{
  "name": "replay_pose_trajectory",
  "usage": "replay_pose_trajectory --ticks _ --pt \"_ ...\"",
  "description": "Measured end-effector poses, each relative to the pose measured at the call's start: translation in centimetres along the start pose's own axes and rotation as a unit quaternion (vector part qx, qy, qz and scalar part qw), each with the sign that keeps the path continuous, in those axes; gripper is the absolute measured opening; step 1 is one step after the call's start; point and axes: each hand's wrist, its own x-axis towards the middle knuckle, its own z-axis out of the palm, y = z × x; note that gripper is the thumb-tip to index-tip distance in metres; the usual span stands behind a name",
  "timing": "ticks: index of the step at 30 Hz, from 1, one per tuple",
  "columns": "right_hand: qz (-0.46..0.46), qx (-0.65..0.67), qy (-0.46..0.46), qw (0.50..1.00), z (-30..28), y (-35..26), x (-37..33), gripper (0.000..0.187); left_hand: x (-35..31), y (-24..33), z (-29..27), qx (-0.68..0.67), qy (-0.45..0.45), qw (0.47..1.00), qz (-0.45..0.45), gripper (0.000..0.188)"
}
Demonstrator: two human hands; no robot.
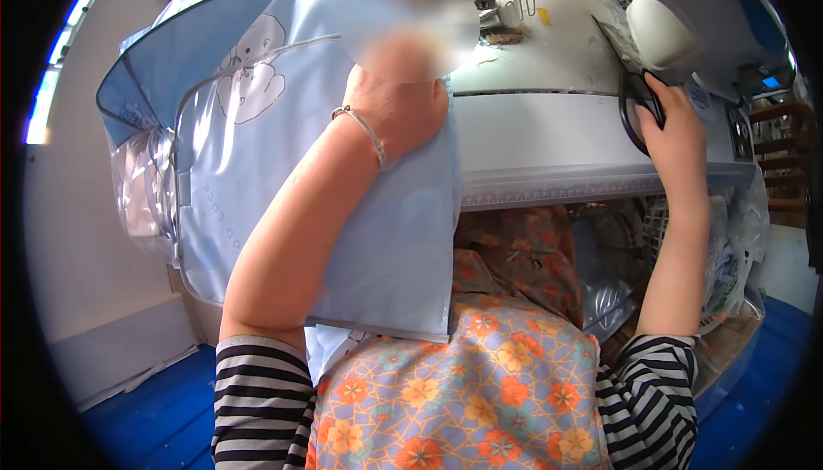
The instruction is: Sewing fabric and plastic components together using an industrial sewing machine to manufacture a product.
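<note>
A pale blue vinyl piece (pixel 369 238) with a printed bear outline and grey piping hangs over the machine's front edge on the left. My left hand (pixel 399 114) is closed at its right edge, near the sewing machine's needle area. A blurred patch hides most of its fingers. In my right hand (pixel 679 131) is a pair of scissors (pixel 633 84), my fingers wrapped through its black handles. The blades point away from me, over the bed of the sewing machine (pixel 549 127).
The machine's white arm (pixel 720 15) spans the top right, with a ruler strip (pixel 557 185) along the front of the bed. Clear plastic (pixel 144 187) and blue panels lie far left. Below the bed are patterned cloth, plastic bags and a basket. A patterned apron (pixel 463 393) covers my lap.
</note>
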Motion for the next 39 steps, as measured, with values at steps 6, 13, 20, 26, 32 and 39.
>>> replay_pose_trajectory --ticks 6,13,20,26,32,39 --pt "-0.231 0.123 0.055 0.964 2.4 -5.0 -2.0 0.03 -0.1 0.1 0.3 0.014 0.021 1.0 0.016 0.025" --pt "-0.417 0.283 0.019 0.864 7.6 -12.9 -8.8 0.03 -0.3 -0.8 0.4 -0.079 0.017 0.996 -0.04 0.027" --pt "-0.433 0.269 0.076 0.857 8.7 -13.1 -9.3 0.024 -0.2 -0.7 0.9 -0.036 -0.022 0.999 -0.013 0.025" --pt "-0.395 0.392 0.102 0.825 7.8 -10.8 -10.0 0.014 0.2 -0.4 1.3 0.001 -0.036 0.998 -0.047 0.032" --pt "0.147 0.308 0.285 0.896 2.8 12.7 -12.8 0.013 -0.1 -1.5 1.3 -0.014 -0.046 0.999 -0.007 0.039" --pt "0.443 0.08 -0.024 0.893 6.2 31.9 -15.6 0.024 -0.1 -2.2 1.3 -0.022 -0.047 0.998 0.02 0.037"
